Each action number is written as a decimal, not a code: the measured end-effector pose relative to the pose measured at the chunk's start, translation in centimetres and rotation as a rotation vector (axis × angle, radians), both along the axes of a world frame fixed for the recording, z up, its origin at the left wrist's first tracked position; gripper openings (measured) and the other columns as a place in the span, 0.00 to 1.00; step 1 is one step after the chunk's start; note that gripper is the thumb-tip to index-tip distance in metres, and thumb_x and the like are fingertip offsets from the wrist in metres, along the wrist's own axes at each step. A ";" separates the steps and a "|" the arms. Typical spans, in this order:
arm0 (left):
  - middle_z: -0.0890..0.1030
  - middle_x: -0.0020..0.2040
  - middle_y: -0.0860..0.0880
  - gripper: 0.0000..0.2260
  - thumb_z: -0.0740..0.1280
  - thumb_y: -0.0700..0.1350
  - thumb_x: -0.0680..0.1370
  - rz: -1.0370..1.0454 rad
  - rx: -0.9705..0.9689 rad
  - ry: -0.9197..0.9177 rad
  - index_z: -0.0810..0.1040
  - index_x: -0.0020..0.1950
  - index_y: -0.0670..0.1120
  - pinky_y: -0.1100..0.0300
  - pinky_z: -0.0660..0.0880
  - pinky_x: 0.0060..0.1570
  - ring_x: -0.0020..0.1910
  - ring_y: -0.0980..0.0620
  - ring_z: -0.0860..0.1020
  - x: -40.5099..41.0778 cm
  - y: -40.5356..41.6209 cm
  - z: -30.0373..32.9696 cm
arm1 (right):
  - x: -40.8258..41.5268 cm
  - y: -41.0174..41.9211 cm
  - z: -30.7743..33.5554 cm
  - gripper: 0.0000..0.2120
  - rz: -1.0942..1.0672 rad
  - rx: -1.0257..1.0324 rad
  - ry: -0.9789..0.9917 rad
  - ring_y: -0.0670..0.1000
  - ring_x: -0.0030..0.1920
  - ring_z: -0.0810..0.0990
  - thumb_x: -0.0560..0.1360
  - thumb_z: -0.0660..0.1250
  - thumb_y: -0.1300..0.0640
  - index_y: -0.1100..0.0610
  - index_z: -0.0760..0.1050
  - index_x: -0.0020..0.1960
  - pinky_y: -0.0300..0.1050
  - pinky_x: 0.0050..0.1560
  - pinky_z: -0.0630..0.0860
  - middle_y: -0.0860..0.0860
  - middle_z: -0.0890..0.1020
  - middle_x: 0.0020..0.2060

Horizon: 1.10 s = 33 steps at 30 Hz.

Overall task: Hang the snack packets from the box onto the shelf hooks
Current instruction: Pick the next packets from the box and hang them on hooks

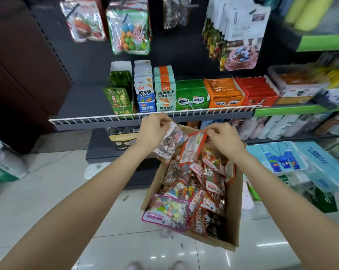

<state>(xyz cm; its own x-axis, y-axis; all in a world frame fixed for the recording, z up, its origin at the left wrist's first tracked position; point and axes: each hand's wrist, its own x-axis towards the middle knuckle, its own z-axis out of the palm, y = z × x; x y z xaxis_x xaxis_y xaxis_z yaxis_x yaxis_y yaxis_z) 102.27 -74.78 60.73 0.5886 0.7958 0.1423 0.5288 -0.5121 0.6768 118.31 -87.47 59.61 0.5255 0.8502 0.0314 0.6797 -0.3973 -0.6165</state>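
- At about 9 o'clock of the shelf front, a green standing box [119,98] of pouches is seen; its large characters seem to read "川香", the rest is too small to tell.
- Beside it, blue-white packs [146,94] printed "魔芋爽" and pale packs [165,94] printed "摸鱼搭子" are placed upright behind the white wire rail [184,114].
- The left hand [155,131] is held just below this rail. Its fingers are curled and a clear packet [169,142] of brownish sweets is pinched at the top edge; the packet hangs down toward 5 o'clock from the hand.
- Already hung packets [129,30] of coloured sweets are found at 12 o'clock from the left hand, well above it. The move is judged to turn on this: the packet's long axis must be raised upright and its top hole brought up to a hook. The hooks themselves are mostly hidden.
- The right hand [221,137] is closed in a pinch on the top of a red-orange packet [193,148], which leans toward 7 o'clock, just beside the clear one.
- Both hands are about equally near to the shelf.
- Below, at 6 o'clock, the cardboard box [232,207] lies on the floor, full of packets; "MOSAIC" can be read on some of them, and "美滋滋" on a pink-edged packet [165,211].
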 end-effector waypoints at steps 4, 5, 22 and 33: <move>0.83 0.47 0.46 0.08 0.65 0.39 0.78 0.059 0.091 -0.040 0.81 0.54 0.41 0.65 0.72 0.47 0.43 0.54 0.78 -2.2 1.2 2.7 | -1.8 2.5 3.1 0.08 0.137 0.052 -0.080 0.47 0.45 0.80 0.74 0.67 0.62 0.56 0.82 0.51 0.45 0.55 0.77 0.52 0.84 0.46; 0.83 0.47 0.46 0.08 0.64 0.39 0.78 0.083 0.114 -0.051 0.81 0.54 0.41 0.65 0.72 0.45 0.42 0.54 0.78 -2.9 1.6 3.4 | -2.4 3.1 3.7 0.07 0.155 0.078 -0.129 0.48 0.46 0.80 0.74 0.68 0.60 0.55 0.82 0.49 0.47 0.54 0.77 0.51 0.84 0.45; 0.83 0.46 0.47 0.08 0.64 0.40 0.77 0.333 0.461 -0.094 0.81 0.51 0.46 0.51 0.75 0.45 0.48 0.46 0.79 -18.2 17.5 14.0 | -15.8 22.7 13.2 0.05 0.260 0.467 0.005 0.43 0.39 0.76 0.76 0.66 0.59 0.53 0.77 0.42 0.32 0.40 0.67 0.43 0.78 0.37; 0.79 0.47 0.43 0.11 0.63 0.34 0.77 0.141 0.679 0.077 0.78 0.57 0.42 0.53 0.70 0.43 0.51 0.45 0.73 -20.5 29.0 16.6 | -20.3 33.9 15.5 0.04 -0.011 0.587 0.107 0.42 0.42 0.76 0.77 0.65 0.58 0.54 0.77 0.45 0.30 0.40 0.68 0.44 0.78 0.39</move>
